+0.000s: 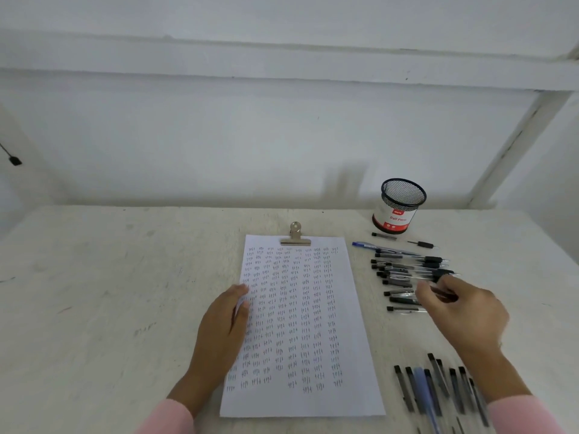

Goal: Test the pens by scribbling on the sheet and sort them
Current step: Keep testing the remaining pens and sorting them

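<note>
Left hand (224,324) lay flat, fingers straight, on the left edge of the scribbled sheet (313,324). Right hand (463,311) pinched a pen (440,290) at the pen pile (404,274) right of the sheet. A second pen row (438,386) lay nearer, also right of the sheet.

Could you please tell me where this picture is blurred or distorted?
Head view: the right hand and the near pens look smeared; the tally marks on the sheet are fairly sharp; the wide lens bows the wall ledge; light is soft, without glare.
</note>
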